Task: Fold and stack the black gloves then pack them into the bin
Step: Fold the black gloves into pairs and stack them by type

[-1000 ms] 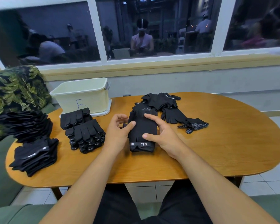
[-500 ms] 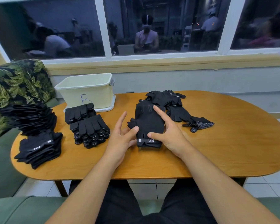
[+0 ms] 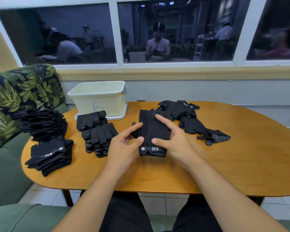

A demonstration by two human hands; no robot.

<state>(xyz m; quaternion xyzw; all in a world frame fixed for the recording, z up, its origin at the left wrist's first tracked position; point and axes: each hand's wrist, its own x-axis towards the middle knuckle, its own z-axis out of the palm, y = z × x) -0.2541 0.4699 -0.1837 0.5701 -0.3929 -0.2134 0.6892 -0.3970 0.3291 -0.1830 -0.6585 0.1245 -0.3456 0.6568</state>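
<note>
A black glove (image 3: pixel 153 131) with a "5.11" cuff label lies on the wooden table (image 3: pixel 241 164) in front of me. My left hand (image 3: pixel 124 144) pinches the glove's left edge between thumb and forefinger. My right hand (image 3: pixel 174 141) holds its right side, with forefinger and thumb lying on top. A pile of unfolded black gloves (image 3: pixel 179 108) sits behind it, and one dotted glove (image 3: pixel 214 138) trails to the right. Two stacks of folded gloves (image 3: pixel 97 136) stand to the left, before the cream bin (image 3: pixel 97 87) marked "B".
Two more glove stacks sit at the table's left end: a low stack of gloves (image 3: pixel 49 154) and a taller fanned stack (image 3: pixel 42 124). A leaf-print cushion (image 3: pixel 15 91) and a green sofa (image 3: pixel 3 173) lie left. A window wall runs behind the table.
My left hand has closed from an open pose onto the glove's left edge. The right hand's fingers have curled at the right side. The glove has hardly shifted.
</note>
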